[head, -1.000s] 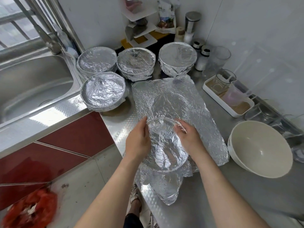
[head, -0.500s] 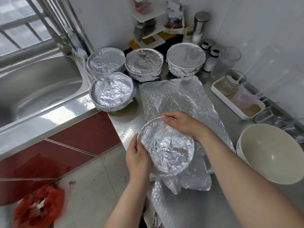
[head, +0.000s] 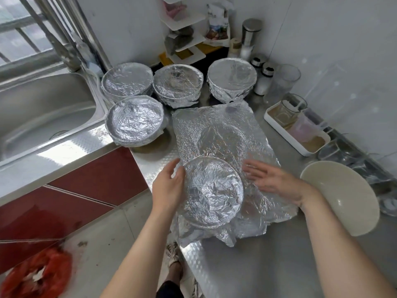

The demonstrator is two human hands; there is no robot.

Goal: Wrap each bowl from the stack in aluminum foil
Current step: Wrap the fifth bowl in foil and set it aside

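One stainless steel sink (head: 43, 108) fills the far left, with a crumpled red plastic bag (head: 36, 274) on the floor below it. Four round bowls already wrapped in aluminium foil (head: 135, 120) stand at the back of the steel counter (head: 268, 265), three in a row and one nearer the sink. A flat crinkled sheet of aluminium foil (head: 214, 130) lies in front of them. At its near end sits the foil-covered bowl being wrapped (head: 212, 190), close to the counter's edge, with loose foil bunched beneath it. The left hand (head: 169, 186) cups its left rim, fingers curved against the foil and thumb lifted. The right hand (head: 272, 181), blurred, lies flat and spread on the loose foil just beside the bowl. Further right are a white rectangular tray (head: 277, 125) and a plain cream bowl (head: 343, 196). Print on the packet on the white shelf (head: 217, 24) is too blurred to read.
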